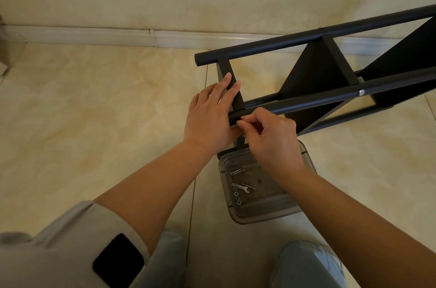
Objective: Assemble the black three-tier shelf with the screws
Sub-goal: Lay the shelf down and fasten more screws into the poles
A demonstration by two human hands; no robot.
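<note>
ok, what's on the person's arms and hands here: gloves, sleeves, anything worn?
No gloves: left hand and right hand are bare, with no rings or watch visible. Both forearms are bare too. A pale grey sleeve is pushed up the left arm and bears a black rectangular patch. No right sleeve shows.

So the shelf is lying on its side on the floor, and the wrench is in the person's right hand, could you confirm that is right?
Not quite. In the head view the wrench lies in the clear plastic tray, not in the right hand. The shelf does lie on its side on the floor.
</note>
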